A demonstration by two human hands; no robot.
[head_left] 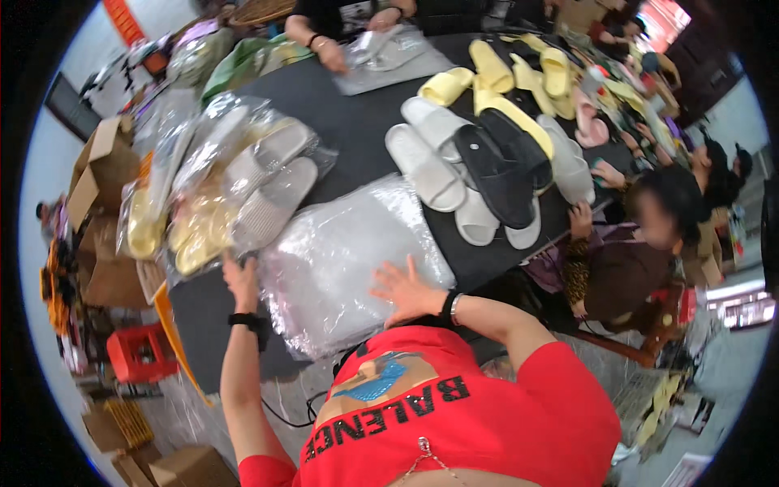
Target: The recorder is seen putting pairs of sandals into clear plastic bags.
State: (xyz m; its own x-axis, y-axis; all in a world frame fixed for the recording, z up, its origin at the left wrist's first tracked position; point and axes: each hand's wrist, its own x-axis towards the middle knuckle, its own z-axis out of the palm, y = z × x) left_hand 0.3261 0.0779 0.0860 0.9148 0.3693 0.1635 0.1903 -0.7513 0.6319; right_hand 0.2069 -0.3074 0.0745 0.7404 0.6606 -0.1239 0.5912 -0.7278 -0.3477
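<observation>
Now two hands point(410, 290) press bags point(349, 264).

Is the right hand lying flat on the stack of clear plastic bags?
Yes, the right hand rests palm down, fingers spread, on the stack of clear plastic bags.

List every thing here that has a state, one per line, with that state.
Left hand: open, fingers at the edge of the bagged slippers.
Right hand: open, flat on the bag stack.
Bag stack: clear, empty, lying flat.
Bagged slippers: sealed in clear bags, piled up.
Loose slippers: unbagged, heaped on the black table.
Cardboard box: open.
Red stool: upright, on the floor.
</observation>
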